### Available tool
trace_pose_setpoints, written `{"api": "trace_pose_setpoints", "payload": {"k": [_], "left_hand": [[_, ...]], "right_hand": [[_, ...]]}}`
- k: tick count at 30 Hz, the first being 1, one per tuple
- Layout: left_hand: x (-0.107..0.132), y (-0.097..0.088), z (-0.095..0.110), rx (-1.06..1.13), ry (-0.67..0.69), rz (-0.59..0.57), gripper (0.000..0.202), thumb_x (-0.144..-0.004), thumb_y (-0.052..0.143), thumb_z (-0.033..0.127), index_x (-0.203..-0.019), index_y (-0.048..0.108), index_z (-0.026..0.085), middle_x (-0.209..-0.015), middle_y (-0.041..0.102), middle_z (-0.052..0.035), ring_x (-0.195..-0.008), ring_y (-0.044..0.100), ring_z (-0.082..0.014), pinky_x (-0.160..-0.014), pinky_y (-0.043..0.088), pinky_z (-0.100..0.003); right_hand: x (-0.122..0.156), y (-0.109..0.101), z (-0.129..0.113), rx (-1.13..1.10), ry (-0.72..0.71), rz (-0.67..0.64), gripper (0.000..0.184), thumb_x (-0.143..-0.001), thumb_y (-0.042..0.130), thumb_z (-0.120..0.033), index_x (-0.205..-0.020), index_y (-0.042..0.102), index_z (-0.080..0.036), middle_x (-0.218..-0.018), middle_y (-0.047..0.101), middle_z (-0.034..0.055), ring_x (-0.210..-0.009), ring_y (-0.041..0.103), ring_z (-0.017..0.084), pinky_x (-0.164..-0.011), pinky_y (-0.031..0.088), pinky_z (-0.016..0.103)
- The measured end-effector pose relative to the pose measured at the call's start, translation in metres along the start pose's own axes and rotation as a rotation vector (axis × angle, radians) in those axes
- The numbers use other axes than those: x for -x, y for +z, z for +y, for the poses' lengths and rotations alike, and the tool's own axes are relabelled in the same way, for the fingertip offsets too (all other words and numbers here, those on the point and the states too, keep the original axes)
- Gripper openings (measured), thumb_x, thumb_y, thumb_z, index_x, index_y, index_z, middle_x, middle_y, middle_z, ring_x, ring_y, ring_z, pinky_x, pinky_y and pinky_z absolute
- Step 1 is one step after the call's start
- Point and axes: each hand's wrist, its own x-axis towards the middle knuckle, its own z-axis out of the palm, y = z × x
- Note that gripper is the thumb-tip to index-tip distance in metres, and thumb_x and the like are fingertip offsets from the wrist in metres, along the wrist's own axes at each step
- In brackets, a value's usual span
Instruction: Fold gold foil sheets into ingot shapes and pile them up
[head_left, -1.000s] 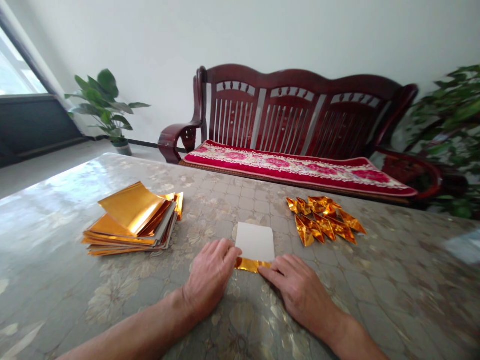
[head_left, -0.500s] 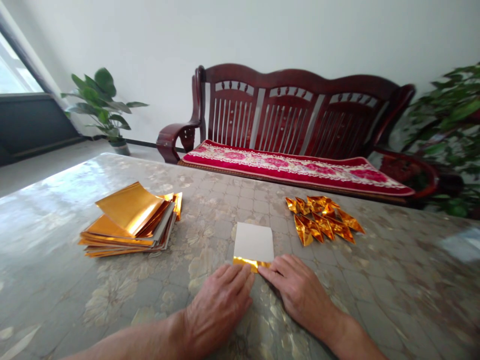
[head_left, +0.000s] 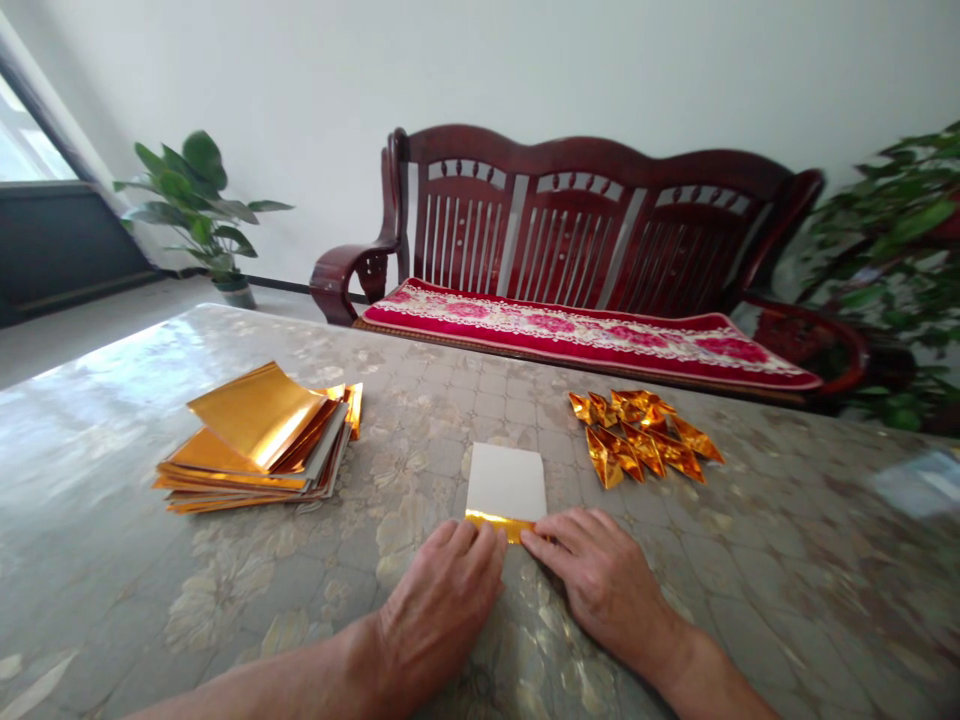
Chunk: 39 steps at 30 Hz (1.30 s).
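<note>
A square paper sheet (head_left: 507,480) lies white side up on the table, its near edge folded over into a narrow gold strip (head_left: 491,521). My left hand (head_left: 442,605) lies palm down, fingertips pressing the left part of that strip. My right hand (head_left: 604,580) is flat beside it, fingertips on the strip's right end. Both hands have fingers stretched out and rest on the paper without gripping it.
A stack of gold foil sheets (head_left: 259,440) lies to the left on the patterned table (head_left: 150,580). A pile of folded gold pieces (head_left: 645,435) sits to the right. Behind the table stand a dark wooden bench with a red cushion (head_left: 585,335) and potted plants (head_left: 199,205).
My left hand slid from the strip's left end toward the middle and a little nearer to me. The right hand stayed in place on the strip's right end.
</note>
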Motion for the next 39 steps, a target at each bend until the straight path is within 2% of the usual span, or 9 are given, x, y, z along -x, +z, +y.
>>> {"api": "trace_pose_setpoints", "payload": {"k": [6, 12, 18, 22, 25, 27, 32, 39], "left_hand": [[0.005, -0.001, -0.003, -0.050, -0.010, 0.027, 0.023, -0.096, 0.047, 0.017, -0.113, 0.062, 0.016, -0.113, 0.062, -0.0099, -0.090, 0.058, -0.0221, -0.075, 0.045, -0.036], [0.011, -0.001, -0.006, -0.063, -0.033, 0.004, 0.021, -0.095, 0.048, 0.013, -0.109, 0.063, 0.015, -0.106, 0.063, -0.0096, -0.091, 0.058, -0.0224, -0.079, 0.044, -0.037], [0.010, -0.008, -0.003, -0.033, -0.048, -0.011, 0.025, -0.098, 0.045, 0.025, -0.118, 0.059, 0.017, -0.097, 0.061, -0.0077, -0.084, 0.055, -0.0222, -0.076, 0.043, -0.038], [0.005, -0.012, 0.004, -0.075, -0.073, 0.007, 0.041, -0.095, 0.054, 0.037, -0.132, 0.051, 0.020, -0.098, 0.060, -0.0074, -0.088, 0.054, -0.0239, -0.080, 0.042, -0.039], [0.001, -0.014, 0.005, -0.075, -0.083, -0.006, 0.051, -0.092, 0.060, 0.044, -0.135, 0.048, 0.020, -0.097, 0.060, -0.0066, -0.088, 0.054, -0.0243, -0.080, 0.041, -0.039], [0.000, -0.015, 0.005, -0.083, -0.085, -0.003, 0.052, -0.091, 0.061, 0.046, -0.134, 0.048, 0.019, -0.097, 0.059, -0.0065, -0.087, 0.053, -0.0243, -0.080, 0.040, -0.039], [-0.001, -0.015, 0.006, -0.132, -0.079, 0.017, 0.041, -0.094, 0.057, 0.041, -0.125, 0.055, 0.015, -0.094, 0.059, -0.0073, -0.086, 0.053, -0.0244, -0.081, 0.040, -0.040], [0.004, -0.006, 0.001, -0.153, -0.095, 0.025, 0.018, -0.094, 0.056, 0.025, -0.107, 0.065, 0.017, -0.092, 0.061, -0.0074, -0.081, 0.053, -0.0221, -0.078, 0.039, -0.039]], "right_hand": [[0.005, -0.003, 0.006, -0.029, 0.008, 0.017, 0.031, -0.096, 0.043, -0.011, -0.107, 0.070, -0.021, -0.098, 0.072, 0.0052, -0.088, 0.057, 0.019, -0.079, 0.038, 0.034], [0.009, -0.007, 0.011, -0.039, 0.010, 0.051, 0.033, -0.095, 0.042, -0.008, -0.101, 0.071, -0.021, -0.092, 0.072, 0.0042, -0.085, 0.058, 0.018, -0.080, 0.038, 0.033], [0.006, -0.007, 0.008, -0.011, 0.019, 0.037, 0.028, -0.093, 0.045, -0.007, -0.092, 0.071, -0.020, -0.083, 0.068, 0.0044, -0.084, 0.056, 0.018, -0.079, 0.038, 0.033], [0.004, -0.006, 0.004, 0.017, 0.042, -0.024, 0.026, -0.091, 0.046, -0.007, -0.090, 0.069, -0.019, -0.082, 0.065, 0.0055, -0.084, 0.053, 0.020, -0.079, 0.037, 0.034], [0.002, -0.006, -0.001, 0.068, 0.079, -0.040, 0.026, -0.091, 0.045, -0.007, -0.084, 0.068, -0.018, -0.079, 0.061, 0.0058, -0.080, 0.050, 0.021, -0.077, 0.036, 0.035], [0.000, -0.005, -0.005, 0.104, 0.093, -0.034, 0.026, -0.092, 0.045, -0.007, -0.090, 0.068, -0.018, -0.079, 0.060, 0.0057, -0.079, 0.049, 0.022, -0.076, 0.035, 0.035], [-0.001, -0.001, -0.013, 0.097, 0.015, -0.073, 0.027, -0.097, 0.046, -0.015, -0.117, 0.063, -0.018, -0.088, 0.063, 0.0057, -0.085, 0.051, 0.022, -0.080, 0.035, 0.037], [0.001, -0.001, -0.010, 0.020, 0.030, -0.055, 0.021, -0.096, 0.049, -0.014, -0.106, 0.067, -0.020, -0.090, 0.066, 0.0046, -0.085, 0.053, 0.021, -0.081, 0.034, 0.036]]}}
